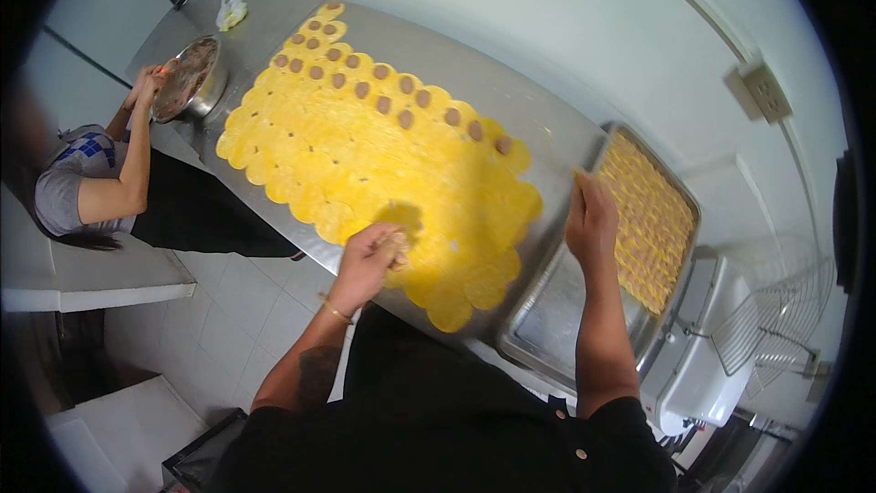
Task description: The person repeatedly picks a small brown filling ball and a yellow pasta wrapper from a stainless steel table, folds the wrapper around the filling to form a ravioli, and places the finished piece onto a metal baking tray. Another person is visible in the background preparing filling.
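Observation:
Thin round yellow dough sheets point(301, 146) overlap in a wide patch across the steel table. Brown lumps of filling point(383, 105) sit in rows along the patch's far side. Low over the near edge of the sheets, my left hand point(367, 260) is closed, its fingers curled in; what they hold is hard to make out. My right hand point(591, 219) is raised beside the right end of the table, in front of a tray of filled yellow pieces point(646, 219). Its fingers are pressed together, and anything between them is too small to name.
A co-worker point(100, 173) at the left reaches into a steel bowl point(217, 82) of brown filling. A crumpled bag point(232, 12) lies at the far left corner. Right of the table are another metal tray point(557, 361), a white appliance point(707, 338) and a wire rack point(776, 329).

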Motion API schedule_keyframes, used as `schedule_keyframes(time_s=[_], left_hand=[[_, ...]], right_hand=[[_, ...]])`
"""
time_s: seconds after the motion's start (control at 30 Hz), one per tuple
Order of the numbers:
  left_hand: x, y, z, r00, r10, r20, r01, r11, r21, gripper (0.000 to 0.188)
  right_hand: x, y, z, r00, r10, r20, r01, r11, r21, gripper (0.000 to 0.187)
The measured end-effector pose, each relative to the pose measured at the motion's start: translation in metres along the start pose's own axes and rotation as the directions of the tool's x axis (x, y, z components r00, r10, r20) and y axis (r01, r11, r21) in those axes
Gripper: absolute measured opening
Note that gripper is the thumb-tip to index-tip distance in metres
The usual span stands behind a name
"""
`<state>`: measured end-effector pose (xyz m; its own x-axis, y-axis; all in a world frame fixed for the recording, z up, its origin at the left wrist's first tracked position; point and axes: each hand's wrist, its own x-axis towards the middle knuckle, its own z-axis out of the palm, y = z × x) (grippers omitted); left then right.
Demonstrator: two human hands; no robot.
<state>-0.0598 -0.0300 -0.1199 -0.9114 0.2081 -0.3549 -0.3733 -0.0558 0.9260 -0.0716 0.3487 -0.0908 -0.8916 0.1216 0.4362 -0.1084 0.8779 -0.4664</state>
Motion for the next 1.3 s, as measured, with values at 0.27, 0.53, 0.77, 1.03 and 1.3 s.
schedule_keyframes(time_s=[0.27,0.53,0.77,1.03,1.3], left_hand=[[0.090,0.032,-0.073,0.970,-0.065,0.233,0.074,0.997,-0.032,0.021],[0.104,0.011,-0.181,0.993,-0.062,0.100,0.084,0.969,-0.232,0.021],[0.113,0.022,-0.187,0.982,-0.107,0.153,0.135,0.974,-0.181,0.021],[0.131,0.046,-0.081,0.898,-0.043,0.437,0.077,0.995,-0.061,0.022],[0.178,-0.024,0.138,0.835,-0.242,0.494,0.428,0.849,-0.308,0.029]], right_hand=[[0.251,-0.130,0.265,0.900,-0.154,0.408,0.149,0.988,0.043,0.046],[0.378,-0.202,0.455,0.768,-0.307,0.562,0.461,0.874,-0.153,0.051],[0.339,-0.066,0.360,0.776,-0.093,0.624,0.509,0.677,-0.532,0.036],[0.167,0.068,0.133,0.785,0.366,0.499,0.186,0.629,-0.755,0.025],[0.074,0.078,0.108,0.941,0.127,0.314,0.166,0.635,-0.754,0.029]])
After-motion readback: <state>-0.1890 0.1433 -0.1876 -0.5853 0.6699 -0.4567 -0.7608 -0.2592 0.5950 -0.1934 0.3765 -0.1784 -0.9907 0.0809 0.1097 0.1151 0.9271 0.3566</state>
